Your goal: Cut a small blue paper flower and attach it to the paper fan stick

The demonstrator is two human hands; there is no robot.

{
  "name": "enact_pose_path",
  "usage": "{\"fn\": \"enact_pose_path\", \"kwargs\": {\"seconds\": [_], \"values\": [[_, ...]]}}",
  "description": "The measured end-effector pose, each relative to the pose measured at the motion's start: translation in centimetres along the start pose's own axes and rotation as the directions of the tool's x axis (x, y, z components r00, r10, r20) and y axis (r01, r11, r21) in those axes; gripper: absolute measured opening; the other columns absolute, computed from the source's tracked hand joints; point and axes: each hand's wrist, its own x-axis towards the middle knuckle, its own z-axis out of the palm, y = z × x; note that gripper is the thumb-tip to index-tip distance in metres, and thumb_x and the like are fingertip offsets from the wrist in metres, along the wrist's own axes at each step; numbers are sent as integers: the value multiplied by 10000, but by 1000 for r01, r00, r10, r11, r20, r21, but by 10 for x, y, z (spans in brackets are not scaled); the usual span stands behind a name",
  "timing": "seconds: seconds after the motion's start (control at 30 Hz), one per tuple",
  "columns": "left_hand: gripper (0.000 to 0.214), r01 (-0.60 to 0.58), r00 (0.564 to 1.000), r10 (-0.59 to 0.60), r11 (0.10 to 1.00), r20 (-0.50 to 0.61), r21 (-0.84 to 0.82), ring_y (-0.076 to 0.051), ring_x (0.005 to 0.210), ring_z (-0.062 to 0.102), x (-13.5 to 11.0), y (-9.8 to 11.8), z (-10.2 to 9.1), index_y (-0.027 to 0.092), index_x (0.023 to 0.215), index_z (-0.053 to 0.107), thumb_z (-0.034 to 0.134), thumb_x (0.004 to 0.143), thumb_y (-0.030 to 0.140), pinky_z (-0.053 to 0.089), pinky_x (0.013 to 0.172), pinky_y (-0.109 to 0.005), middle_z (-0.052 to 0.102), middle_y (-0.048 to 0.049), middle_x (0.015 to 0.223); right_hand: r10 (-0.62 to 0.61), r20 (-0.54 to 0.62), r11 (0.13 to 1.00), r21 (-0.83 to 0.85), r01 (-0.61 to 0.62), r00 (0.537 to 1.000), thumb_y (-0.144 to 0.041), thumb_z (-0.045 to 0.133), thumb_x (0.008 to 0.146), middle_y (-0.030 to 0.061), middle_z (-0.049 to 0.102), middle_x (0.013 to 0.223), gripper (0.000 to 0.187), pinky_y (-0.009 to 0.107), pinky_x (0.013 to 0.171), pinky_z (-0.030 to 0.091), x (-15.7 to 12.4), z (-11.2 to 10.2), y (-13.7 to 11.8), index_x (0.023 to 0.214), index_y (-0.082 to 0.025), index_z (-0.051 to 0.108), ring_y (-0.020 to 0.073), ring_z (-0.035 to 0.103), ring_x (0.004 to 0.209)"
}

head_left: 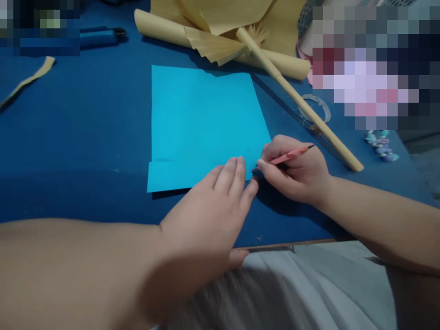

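A light blue sheet of paper (202, 121) lies flat on the dark blue table (75, 137). My left hand (209, 211) rests flat, fingers stretched out and together, pressing the sheet's near right corner. My right hand (295, 172) is closed in a writing grip on a pink pencil (292, 155). The pencil's lower end meets the paper's right edge, just beside my left fingertips.
Beyond the sheet lie a folded tan paper fan with a long stick handle (295, 98) and rolled tan paper (161, 27). A clear tape ring (318, 107) and a small bead trinket (381, 146) sit at right. A tan paper strip (30, 78) lies at left. The table's near edge (292, 243) is close.
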Motion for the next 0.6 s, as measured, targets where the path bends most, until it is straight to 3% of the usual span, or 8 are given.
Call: {"fn": "enact_pose_path", "kwargs": {"seconds": [0.1, 0.2, 0.33, 0.47, 0.6], "values": [[1122, 11, 998, -10, 1000, 69, -7, -500, 1498, 264, 1, -1, -4, 12, 1553, 342, 684, 739, 706, 335, 1169, -600, 239, -343, 1605, -6, -25, 999, -44, 5, 1000, -124, 600, 848, -17, 534, 665, 195, 270, 543, 413, 1, 1, -2, 728, -217, 479, 117, 509, 566], [1105, 7, 993, -6, 1000, 116, -9, -494, 1514, 220, 1, -1, -6, 10, 1562, 317, 666, 765, 692, 305, 1185, -604, 203, -340, 1616, -15, -24, 1000, 22, 16, 1000, -129, 596, 852, -18, 537, 662, 182, 265, 532, 404, 1, 3, -4, 735, -214, 486, 113, 512, 558], [1116, 4, 993, -1, 1000, 117, -29, -490, 1520, 205, 1, -1, -6, 4, 1569, 297, 661, 768, 690, 293, 1189, -606, 190, -344, 1619, 5, -18, 996, -90, -7, 1000, -112, 599, 836, -27, 517, 648, 200, 276, 513, 388, 0, 4, -6, 732, -223, 469, 113, 493, 536], [1109, 10, 992, -5, 999, 123, -42, -484, 1524, 200, 2, -2, -6, 8, 1569, 301, 669, 766, 679, 288, 1191, -607, 185, -331, 1627, -12, -3, 999, 37, 12, 1000, -113, 608, 839, -18, 537, 656, 197, 297, 507, 404, -1, 4, -4, 758, -236, 477, 133, 516, 541], [1126, 8, 990, -2, 999, 143, -41, -491, 1526, 184, 2, -2, -6, 2, 1578, 268, 659, 772, 685, 278, 1195, -609, 148, -340, 1631, -15, -32, 999, -50, 13, 999, -86, 613, 812, -17, 524, 646, 216, 308, 492, 386, -1, 4, -3, 744, -238, 477, 134, 508, 526]]}}
